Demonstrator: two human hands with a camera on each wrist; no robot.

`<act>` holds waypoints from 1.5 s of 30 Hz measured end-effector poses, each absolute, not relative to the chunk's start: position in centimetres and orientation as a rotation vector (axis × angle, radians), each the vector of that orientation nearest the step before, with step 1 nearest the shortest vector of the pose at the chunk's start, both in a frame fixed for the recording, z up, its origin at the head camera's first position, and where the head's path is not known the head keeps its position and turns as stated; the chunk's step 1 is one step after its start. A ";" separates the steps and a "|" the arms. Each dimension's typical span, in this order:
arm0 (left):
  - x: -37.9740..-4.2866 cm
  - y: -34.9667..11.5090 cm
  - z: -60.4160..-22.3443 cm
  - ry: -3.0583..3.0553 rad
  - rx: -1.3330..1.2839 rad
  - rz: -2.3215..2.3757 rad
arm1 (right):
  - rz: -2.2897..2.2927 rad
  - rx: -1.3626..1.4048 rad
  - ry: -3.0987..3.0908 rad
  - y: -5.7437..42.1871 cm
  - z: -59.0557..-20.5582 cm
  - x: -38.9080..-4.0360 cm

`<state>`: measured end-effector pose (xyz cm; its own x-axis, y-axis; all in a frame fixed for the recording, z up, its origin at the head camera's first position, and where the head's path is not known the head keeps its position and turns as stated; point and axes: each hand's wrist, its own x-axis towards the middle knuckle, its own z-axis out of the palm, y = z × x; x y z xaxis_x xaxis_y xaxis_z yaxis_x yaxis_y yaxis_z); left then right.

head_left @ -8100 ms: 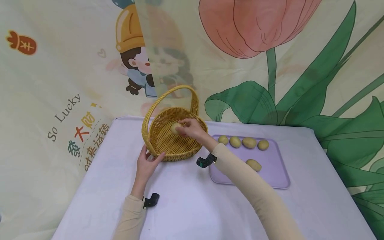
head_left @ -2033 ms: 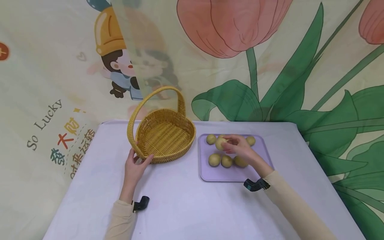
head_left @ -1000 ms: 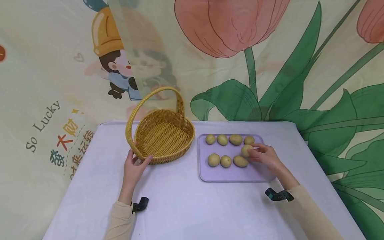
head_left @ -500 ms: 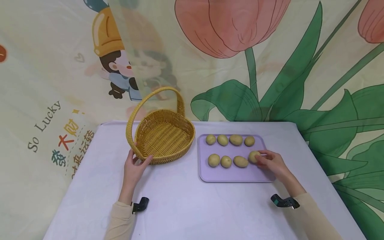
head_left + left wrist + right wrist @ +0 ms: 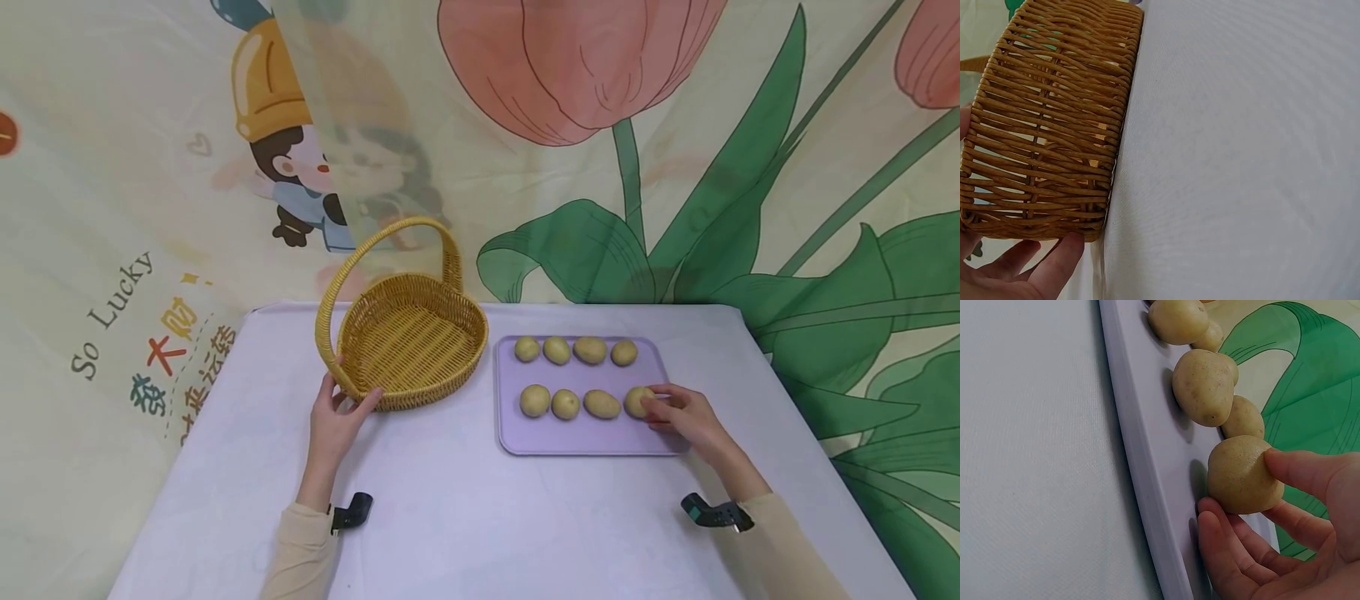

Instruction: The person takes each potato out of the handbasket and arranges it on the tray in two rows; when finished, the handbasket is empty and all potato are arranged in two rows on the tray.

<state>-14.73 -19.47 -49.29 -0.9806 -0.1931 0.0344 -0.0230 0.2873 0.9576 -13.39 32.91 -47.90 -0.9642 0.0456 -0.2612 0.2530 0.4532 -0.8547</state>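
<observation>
My left hand (image 5: 337, 421) grips the front left of a round golden wicker basket (image 5: 405, 392), thumb on the rim and fingers against its side. In the left wrist view, fingertips (image 5: 1063, 265) touch the basket's woven wall (image 5: 1054, 125). Its bare floor shows under a tall hoop handle (image 5: 375, 242). My right hand (image 5: 690, 421) pinches a potato (image 5: 636, 402) between thumb and fingers at the right end of the front row on a lilac tray (image 5: 585, 440). The right wrist view shows that potato (image 5: 1241, 475) close to the tray surface; contact cannot be told.
Several potatoes lie on the tray in two rows, a back row with a long potato (image 5: 590, 350) and a front row with a round potato (image 5: 535, 401). A white cloth (image 5: 450, 517) covers the table. Behind it hangs a printed curtain (image 5: 570, 167).
Earlier my right hand held a potato inside the basket and fewer potatoes showed on the tray. Lately it carried one rightward over the tray and lowered it beside the front row. My left hand stayed.
</observation>
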 end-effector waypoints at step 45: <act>-14.8 -19.6 -49.3 -2.395 0.151 -1.792 | -1.506 0.339 2.466 33.0 -48.0 -13.0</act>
<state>-14.78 -19.58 -49.33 -0.9842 -0.1676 0.0563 0.0067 0.2827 0.9592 -12.96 32.98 -48.00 -0.9463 0.0760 -0.3142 0.3143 0.4443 -0.8389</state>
